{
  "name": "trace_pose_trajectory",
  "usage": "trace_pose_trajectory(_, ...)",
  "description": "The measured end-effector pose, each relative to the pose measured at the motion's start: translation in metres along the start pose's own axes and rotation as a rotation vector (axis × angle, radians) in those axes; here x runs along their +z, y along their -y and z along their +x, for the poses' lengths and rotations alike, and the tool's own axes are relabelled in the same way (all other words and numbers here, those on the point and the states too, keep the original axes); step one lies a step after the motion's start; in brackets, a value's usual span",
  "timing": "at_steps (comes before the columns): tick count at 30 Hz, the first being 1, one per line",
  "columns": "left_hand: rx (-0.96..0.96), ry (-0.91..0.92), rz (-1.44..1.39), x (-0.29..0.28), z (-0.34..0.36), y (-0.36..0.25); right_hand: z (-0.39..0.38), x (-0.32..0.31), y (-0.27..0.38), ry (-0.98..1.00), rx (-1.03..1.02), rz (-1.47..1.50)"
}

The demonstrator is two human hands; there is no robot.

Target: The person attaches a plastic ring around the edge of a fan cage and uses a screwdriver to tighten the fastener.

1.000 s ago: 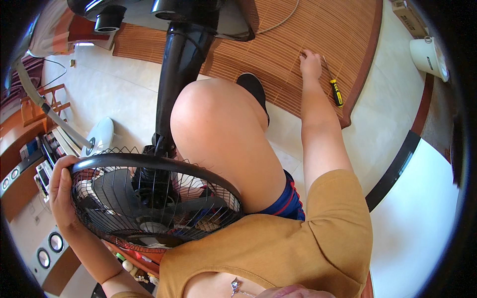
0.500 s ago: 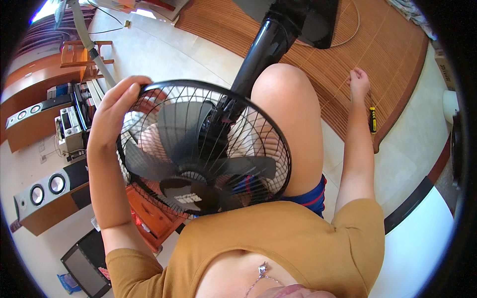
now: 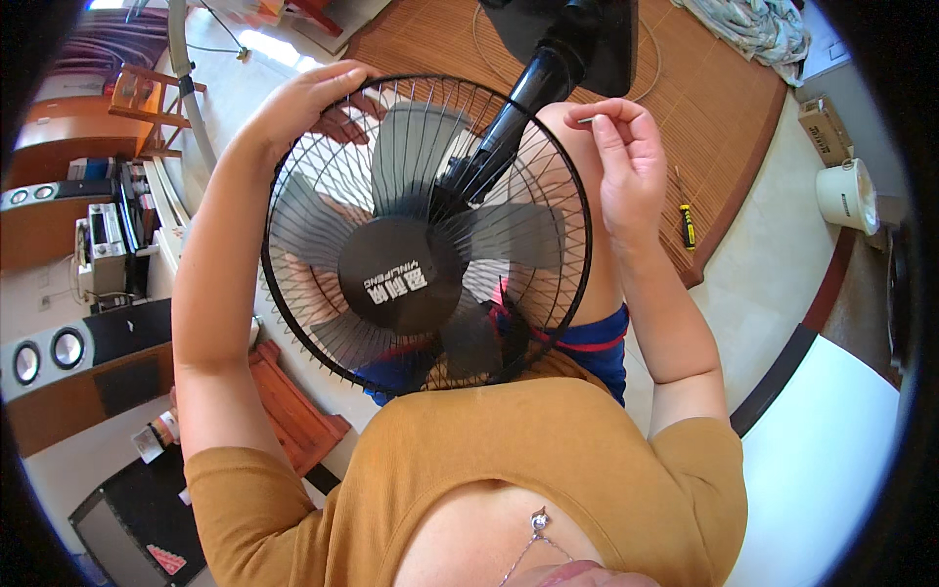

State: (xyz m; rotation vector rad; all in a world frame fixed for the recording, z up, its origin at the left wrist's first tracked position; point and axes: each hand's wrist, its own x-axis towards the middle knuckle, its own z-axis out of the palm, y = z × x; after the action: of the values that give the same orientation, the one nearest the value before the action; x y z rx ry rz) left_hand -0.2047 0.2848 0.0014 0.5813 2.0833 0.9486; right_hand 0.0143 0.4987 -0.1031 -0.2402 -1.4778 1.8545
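Observation:
A black electric fan (image 3: pixel 399 276) leans across my lap, its wire guard facing up and grey blades showing through it. From behind the guard, the black pole (image 3: pixel 533 86) runs to a dark base (image 3: pixel 608 44) at the far side. My left hand (image 3: pixel 337 98) grips the guard's upper left rim, fingers curled over the wires. To the right of the guard, my right hand (image 3: pixel 631 161) is raised with thumb and forefinger pinched. A tiny dark thing shows at the fingertips, too small to name. A yellow-and-black screwdriver (image 3: pixel 688 230) lies right of that hand.
Under the screwdriver is a brown bamboo mat (image 3: pixel 729 147). A white bucket (image 3: pixel 846 196) and a cardboard box (image 3: pixel 827 129) stand at right. A wooden stool (image 3: pixel 147 108), a speaker (image 3: pixel 98 362) and a reddish wooden piece of furniture (image 3: pixel 293 401) are at left.
My right hand has come up from the mat to beside the guard. The fan head has tilted so its front faces up more, and my left hand has moved up and right with its rim.

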Motion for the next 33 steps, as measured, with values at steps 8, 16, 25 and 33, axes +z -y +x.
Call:
trace_pose_trajectory(8, 0.068, 0.024, -0.003, -0.009, -0.010, 0.013, -0.023, 0.021, 0.004, -0.030, 0.015, -0.098)
trace_pose_trajectory(16, 0.091, 0.072, 0.030, -0.013, -0.010, 0.015, -0.025, 0.027, 0.003, -0.019, 0.092, -0.034)
trace_pose_trajectory(25, 0.068, 0.071, 0.038, -0.014, -0.013, 0.014, -0.021, 0.020, -0.003, -0.124, 0.132, -0.084)
trace_pose_trajectory(33, 0.099, 0.080, 0.021, -0.014, -0.012, 0.016, -0.009, 0.017, 0.003, -0.125, 0.169, -0.107)
